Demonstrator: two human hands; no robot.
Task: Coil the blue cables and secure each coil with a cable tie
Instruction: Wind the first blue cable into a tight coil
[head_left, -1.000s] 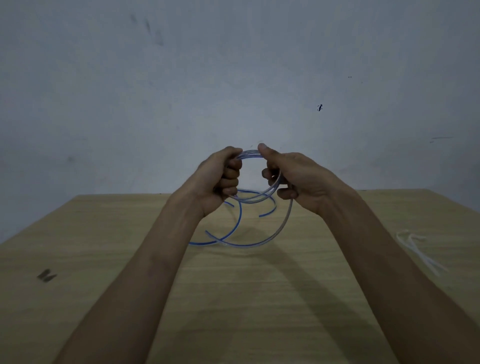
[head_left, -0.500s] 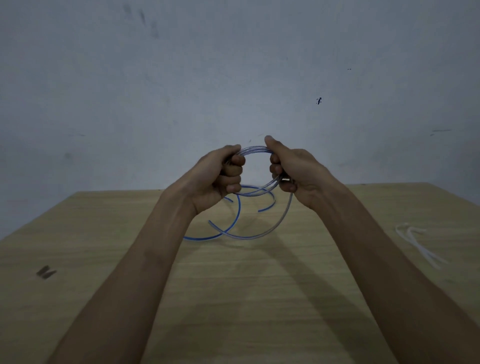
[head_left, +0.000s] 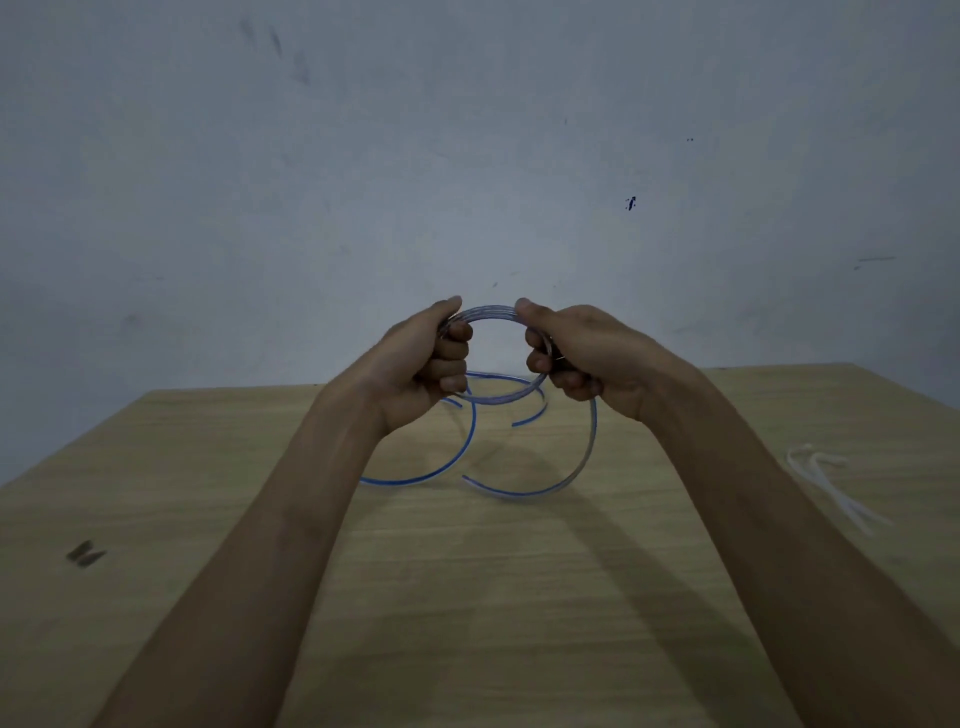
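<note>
A blue cable (head_left: 491, 313) with a clear sheath is wound into a small coil held up above the wooden table (head_left: 467, 597). My left hand (head_left: 421, 358) grips the coil's left side in a fist. My right hand (head_left: 576, 351) pinches its right side, thumb on top. Two loose ends hang down in curves: one (head_left: 447, 467) sweeps left under my left hand, the other (head_left: 566, 480) curls below my right hand. A short blue piece (head_left: 530, 418) shows between them. White cable ties (head_left: 826, 483) lie on the table at the right.
A small dark mark (head_left: 85, 553) sits on the table at the left. A grey wall (head_left: 467, 156) rises behind the table's far edge. My forearms cross most of the near table surface.
Both hands have stayed on the coil and shifted slightly. The loose end under my right hand has swung further right, apart from the left one.
</note>
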